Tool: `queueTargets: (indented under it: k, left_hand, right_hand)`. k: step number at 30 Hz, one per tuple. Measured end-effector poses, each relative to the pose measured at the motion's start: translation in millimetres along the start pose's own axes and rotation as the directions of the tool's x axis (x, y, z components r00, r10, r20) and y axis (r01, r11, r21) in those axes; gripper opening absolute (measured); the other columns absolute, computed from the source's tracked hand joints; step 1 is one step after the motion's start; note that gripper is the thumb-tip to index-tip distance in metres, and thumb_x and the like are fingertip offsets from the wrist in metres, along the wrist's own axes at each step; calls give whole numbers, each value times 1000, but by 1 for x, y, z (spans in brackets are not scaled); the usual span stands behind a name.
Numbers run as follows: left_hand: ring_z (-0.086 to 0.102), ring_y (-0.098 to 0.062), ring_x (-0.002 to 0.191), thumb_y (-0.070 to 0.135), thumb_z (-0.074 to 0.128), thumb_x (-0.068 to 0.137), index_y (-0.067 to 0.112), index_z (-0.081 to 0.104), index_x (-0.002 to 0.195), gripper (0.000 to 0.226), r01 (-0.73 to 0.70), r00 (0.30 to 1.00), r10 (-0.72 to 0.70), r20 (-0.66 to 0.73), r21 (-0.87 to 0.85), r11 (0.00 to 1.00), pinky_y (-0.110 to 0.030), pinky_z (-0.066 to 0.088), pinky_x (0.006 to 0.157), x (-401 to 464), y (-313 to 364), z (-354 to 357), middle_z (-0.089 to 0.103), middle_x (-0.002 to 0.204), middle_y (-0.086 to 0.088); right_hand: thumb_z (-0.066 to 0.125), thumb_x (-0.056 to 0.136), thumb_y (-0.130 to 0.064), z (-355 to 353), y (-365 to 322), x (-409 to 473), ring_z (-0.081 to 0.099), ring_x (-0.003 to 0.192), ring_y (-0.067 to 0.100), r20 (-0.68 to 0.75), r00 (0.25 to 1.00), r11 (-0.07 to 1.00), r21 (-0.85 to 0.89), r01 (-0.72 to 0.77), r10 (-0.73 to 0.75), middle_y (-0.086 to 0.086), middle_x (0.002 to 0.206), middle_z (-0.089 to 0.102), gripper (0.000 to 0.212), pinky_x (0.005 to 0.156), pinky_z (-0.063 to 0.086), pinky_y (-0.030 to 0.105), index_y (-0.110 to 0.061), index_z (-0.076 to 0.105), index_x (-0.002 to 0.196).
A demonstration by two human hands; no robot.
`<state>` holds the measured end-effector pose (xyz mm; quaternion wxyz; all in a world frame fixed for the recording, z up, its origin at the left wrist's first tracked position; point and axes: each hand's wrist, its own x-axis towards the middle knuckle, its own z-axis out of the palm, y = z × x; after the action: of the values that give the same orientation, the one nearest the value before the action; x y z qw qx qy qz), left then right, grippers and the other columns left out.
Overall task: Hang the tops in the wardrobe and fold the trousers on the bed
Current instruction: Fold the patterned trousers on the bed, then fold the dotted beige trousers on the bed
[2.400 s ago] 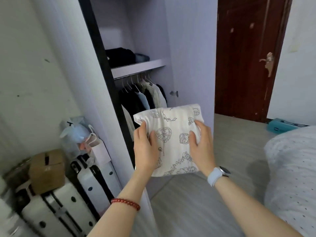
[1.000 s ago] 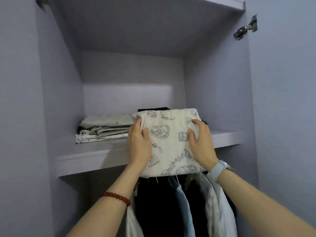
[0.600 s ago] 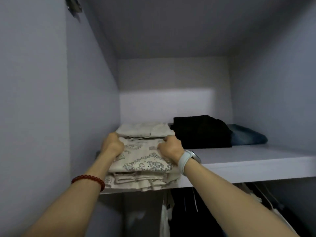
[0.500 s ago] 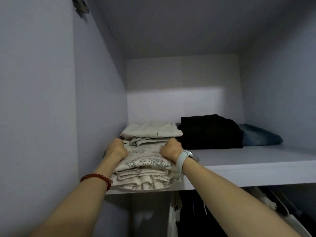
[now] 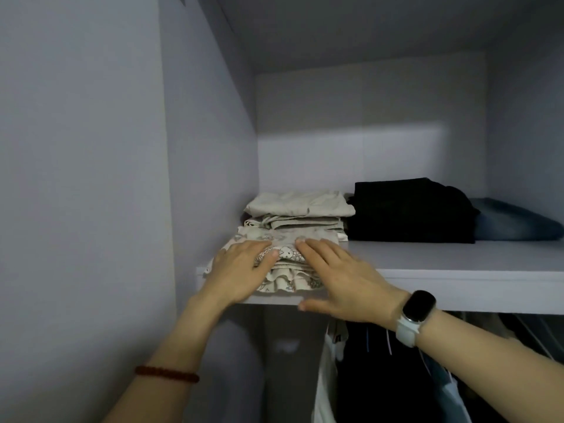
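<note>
Pressing the folded printed trousers (image 5: 287,257) flat at the front left corner of the wardrobe shelf (image 5: 457,270), with left hand (image 5: 241,270) and right hand (image 5: 341,279) both spread open on top, probably settling them squarely against the beige stack (image 5: 299,215) behind.

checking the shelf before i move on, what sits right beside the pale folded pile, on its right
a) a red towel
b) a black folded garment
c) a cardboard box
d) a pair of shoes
b: a black folded garment lies on the shelf against the right side of the pale folded pile.
</note>
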<state>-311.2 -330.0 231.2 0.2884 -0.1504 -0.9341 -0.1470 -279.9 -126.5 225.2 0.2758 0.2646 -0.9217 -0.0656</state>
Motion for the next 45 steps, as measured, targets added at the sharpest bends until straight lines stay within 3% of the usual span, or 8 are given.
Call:
queueTargets:
  k: [6, 12, 20, 26, 32, 38, 42, 45]
  left_hand:
    - [17, -14, 141, 86, 43, 45, 38, 6, 147, 119, -137, 977, 115, 177, 118, 983, -36, 19, 113, -8, -14, -3, 18, 154, 11]
    - [15, -18, 141, 42, 32, 99, 46, 11, 145, 50, -62, 980, 27, 198, 175, 983, -45, 16, 114, 14, -19, -8, 22, 154, 8]
    - [-9, -18, 145, 50, 40, 83, 42, 9, 146, 71, 191, 868, -138, 478, -64, 979, -46, -8, 115, 24, -25, -22, -4, 158, 2]
    - [-8, -17, 145, 49, 8, 98, 43, -3, 146, 50, 94, 994, -103, 27, 228, 969, -44, -8, 116, -8, -20, 18, -8, 158, 7]
    - [-11, -20, 145, 47, 12, 99, 39, -5, 147, 52, 147, 986, -157, 54, 156, 977, -46, -7, 116, -14, -17, 12, -13, 157, 3]
    - [5, -25, 145, 42, 22, 93, 29, 12, 149, 58, 213, 956, -185, -229, 104, 971, -48, 5, 115, -106, 16, 14, 7, 158, -4]
    - [45, -39, 126, 35, 35, 85, 10, 46, 137, 58, 205, 943, -182, -279, 54, 977, -61, 38, 99, -200, 38, 37, 45, 139, -21]
    - [36, -35, 134, 33, 39, 86, 15, 39, 141, 58, 376, 912, -376, -163, -32, 926, -52, 32, 107, -283, 61, 53, 38, 146, -15]
  right_hand:
    - [31, 100, -35, 8, 9, 33, 30, 132, 26, 27, 1000, 996, 88, -2, -1, 3, 147, 28, 55, 102, 37, 42, -21, 11, 149]
    - [30, 101, -30, 4, 3, 45, 46, 116, 31, 68, 994, 989, 117, -90, 82, 9, 127, 48, 42, 87, 43, 41, -24, 30, 142]
    - [22, 99, -44, 6, -13, 41, 7, 143, 28, 184, 979, 982, 147, -120, 92, 4, 156, 7, 56, 111, 21, 45, -27, 1, 149]
    - [22, 96, -55, 5, -13, 36, -7, 144, 29, 229, 970, 993, 63, -95, 78, 3, 157, -14, 64, 118, 6, 45, -31, -9, 147]
    - [19, 97, -48, 17, -15, 18, -5, 145, 26, -29, 992, 989, 87, -116, 119, 4, 158, -6, 58, 116, -2, 48, -28, 1, 149]
    - [32, 85, -28, 37, -44, -55, 44, 129, 32, -429, 896, 951, 308, 28, 113, 15, 138, 47, 52, 107, 23, 48, -10, 51, 130]
    - [35, 86, -27, 69, -79, -121, 50, 122, 32, -403, 904, 873, 481, 80, 139, 13, 131, 54, 47, 104, 37, 51, -8, 56, 124]
    - [38, 86, -26, 90, -112, -174, 54, 114, 30, -318, 942, 793, 599, 109, 110, 13, 123, 57, 44, 96, 46, 45, -6, 58, 120]
